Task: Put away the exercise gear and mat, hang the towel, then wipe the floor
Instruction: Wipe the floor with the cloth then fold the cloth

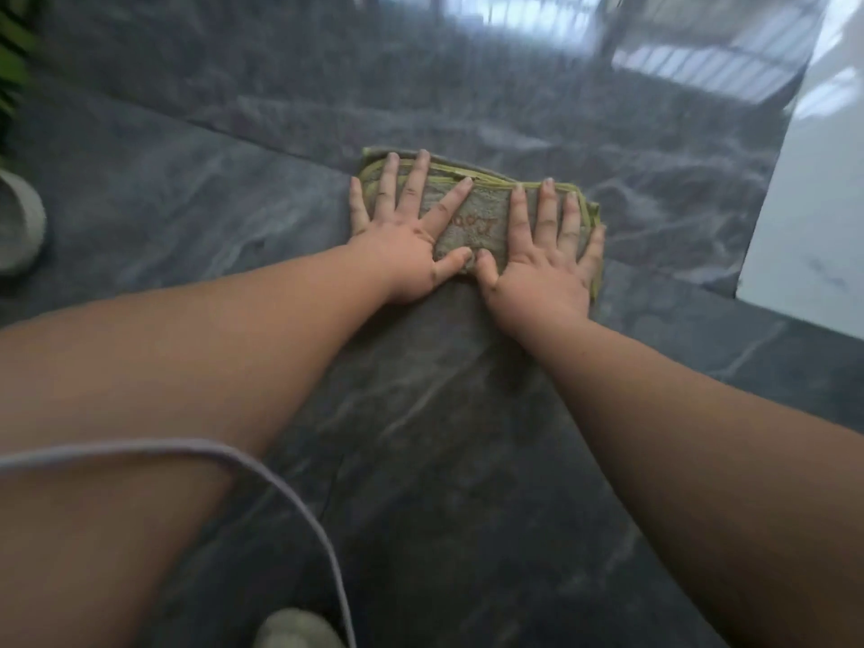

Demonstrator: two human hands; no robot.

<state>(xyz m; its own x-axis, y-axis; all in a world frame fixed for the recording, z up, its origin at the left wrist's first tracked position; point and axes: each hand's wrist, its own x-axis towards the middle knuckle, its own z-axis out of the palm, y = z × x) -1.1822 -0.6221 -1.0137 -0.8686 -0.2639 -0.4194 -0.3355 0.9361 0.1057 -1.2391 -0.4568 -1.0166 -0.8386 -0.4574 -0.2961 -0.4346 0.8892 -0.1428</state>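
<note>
Hands lie side by side on a folded cloth [472, 217] in the head view, both flat with fingers straight and spread. The left hand [406, 236] covers the cloth's left part, its little finger reaching past the edge onto the floor [187, 217], its thumb pointing toward the other thumb. The right hand [544, 254] presses the right part, its little finger along the cloth's right border. The two thumbs nearly touch at the cloth's near edge. The cloth is grey-green with a yellow-green trim along its far and right edges, and reddish stitched letters show between the hands, too blurred to read. It rests flat on the dark grey marbled floor, which is glossy and reflects bright window light beyond the hands. To the right of the hands lies a white slab or panel [813, 217]. Far to the left sit a pale pot [18, 222] and some green leaves [11, 49]. Nearer than the hands, a thin pale cord [280, 488] loops across the left forearm.
</note>
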